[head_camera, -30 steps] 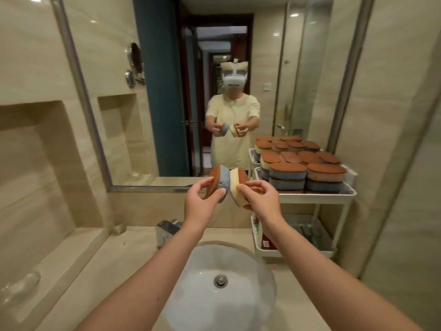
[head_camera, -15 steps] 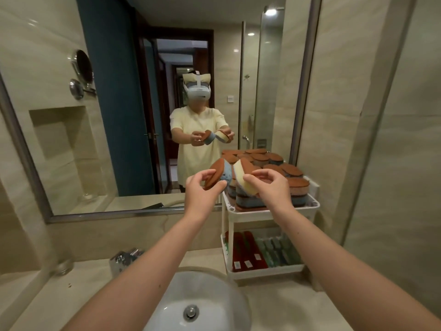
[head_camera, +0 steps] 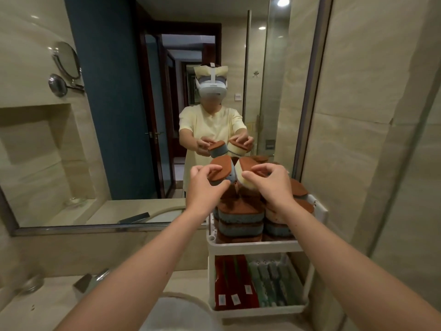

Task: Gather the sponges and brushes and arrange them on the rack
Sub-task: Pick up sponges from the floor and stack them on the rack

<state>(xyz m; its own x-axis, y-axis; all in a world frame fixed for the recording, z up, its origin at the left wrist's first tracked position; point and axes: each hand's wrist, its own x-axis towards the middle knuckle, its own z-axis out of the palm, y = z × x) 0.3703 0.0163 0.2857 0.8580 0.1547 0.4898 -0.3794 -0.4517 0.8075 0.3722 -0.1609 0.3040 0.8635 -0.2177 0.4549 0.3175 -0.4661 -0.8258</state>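
Observation:
My left hand [head_camera: 206, 187] grips a blue sponge with a brown scouring top [head_camera: 223, 169]. My right hand [head_camera: 270, 185] grips a cream sponge with a brown top [head_camera: 245, 167]. Both sponges are tilted and touch each other above the white two-tier rack [head_camera: 253, 244]. The rack's top tier carries stacked blue, cream and brown sponges [head_camera: 241, 218], partly hidden by my hands. Its lower tier holds red brushes [head_camera: 230, 280] and green brushes [head_camera: 272, 280] lying side by side.
The rack stands on the beige counter against the right wall. A white basin [head_camera: 181, 314] sits below my arms, with a chrome tap [head_camera: 93, 280] to its left. A wall mirror [head_camera: 119, 115] behind reflects a person. A small glass [head_camera: 32, 284] stands at far left.
Both hands have carried the two sponges rightward and up over the rack's top tier. The view has swung right and closer, so the rack now sits beneath my hands.

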